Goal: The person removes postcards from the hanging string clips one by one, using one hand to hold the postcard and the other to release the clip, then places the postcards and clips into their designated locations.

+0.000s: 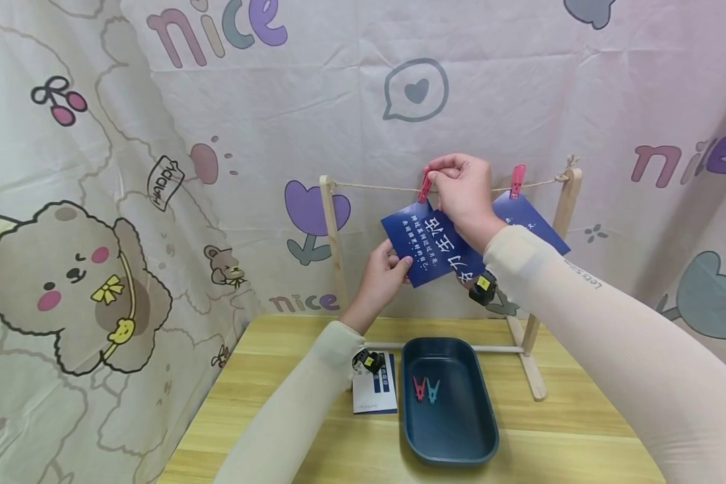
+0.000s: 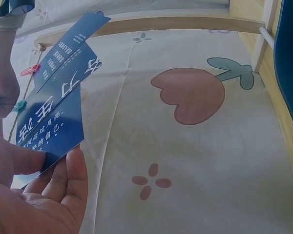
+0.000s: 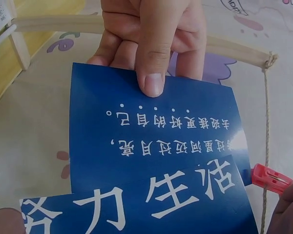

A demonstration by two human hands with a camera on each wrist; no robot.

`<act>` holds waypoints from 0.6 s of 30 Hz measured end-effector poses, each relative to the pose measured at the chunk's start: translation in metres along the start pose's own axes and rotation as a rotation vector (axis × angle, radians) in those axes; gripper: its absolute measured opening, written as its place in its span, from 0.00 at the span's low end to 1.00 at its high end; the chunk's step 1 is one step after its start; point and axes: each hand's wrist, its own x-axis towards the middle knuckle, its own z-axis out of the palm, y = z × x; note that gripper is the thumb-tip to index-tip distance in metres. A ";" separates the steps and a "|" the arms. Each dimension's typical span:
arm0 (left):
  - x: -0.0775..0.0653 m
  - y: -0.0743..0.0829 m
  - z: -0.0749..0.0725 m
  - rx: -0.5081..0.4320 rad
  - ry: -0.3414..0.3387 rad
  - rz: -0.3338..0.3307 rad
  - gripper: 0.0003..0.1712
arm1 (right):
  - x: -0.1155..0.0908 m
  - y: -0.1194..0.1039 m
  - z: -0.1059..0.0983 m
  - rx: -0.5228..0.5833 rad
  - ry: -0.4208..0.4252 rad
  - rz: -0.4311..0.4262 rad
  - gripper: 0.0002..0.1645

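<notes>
A blue card with white lettering hangs at a twine line. My left hand pinches its lower left edge, thumb in front and fingers behind. At the card's top, my right hand pinches a red clothespin that sits at the twine and the card's edge. Another blue card hangs to the right from a second red clothespin. In the left wrist view a teal clothespin is also on the line. Blue layers overlap; where one card ends is unclear.
A wooden stand carries the line. Below, on the wooden table, a dark blue tray holds a red clothespin and a teal one. White-and-blue cards lie left of it. A printed curtain hangs behind.
</notes>
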 end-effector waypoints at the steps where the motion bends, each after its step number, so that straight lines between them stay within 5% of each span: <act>1: 0.000 0.000 0.000 -0.002 -0.002 0.001 0.22 | 0.000 0.000 0.000 0.002 0.003 -0.006 0.09; 18: -0.004 -0.007 -0.006 -0.004 -0.018 -0.010 0.22 | -0.004 -0.008 -0.006 0.043 0.042 -0.238 0.07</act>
